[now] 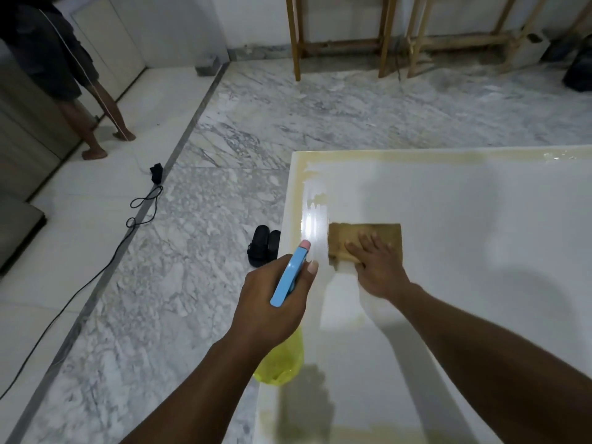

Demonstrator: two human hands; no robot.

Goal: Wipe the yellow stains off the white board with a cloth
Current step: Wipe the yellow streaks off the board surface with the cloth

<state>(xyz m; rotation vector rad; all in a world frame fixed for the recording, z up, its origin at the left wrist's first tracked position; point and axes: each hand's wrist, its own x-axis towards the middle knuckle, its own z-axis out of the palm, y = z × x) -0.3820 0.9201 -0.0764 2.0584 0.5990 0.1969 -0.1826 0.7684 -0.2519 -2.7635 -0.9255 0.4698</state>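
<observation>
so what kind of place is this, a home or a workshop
Likely an indoor room under renovation or fit-out: bare wooden frames stand by the far wall, a black cable trails over the marble floor, and the stained white board lies flat.

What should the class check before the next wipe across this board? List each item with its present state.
1. Cloth lies flat on the white board: ok.
2. Right hand presses on the cloth: ok.
3. Left hand grips the spray bottle, clear of the cloth: ok.
4. Yellow stains gone from the board's far and left edges: not ok.
5. Cloth clean enough to wipe with: cannot tell.
</observation>
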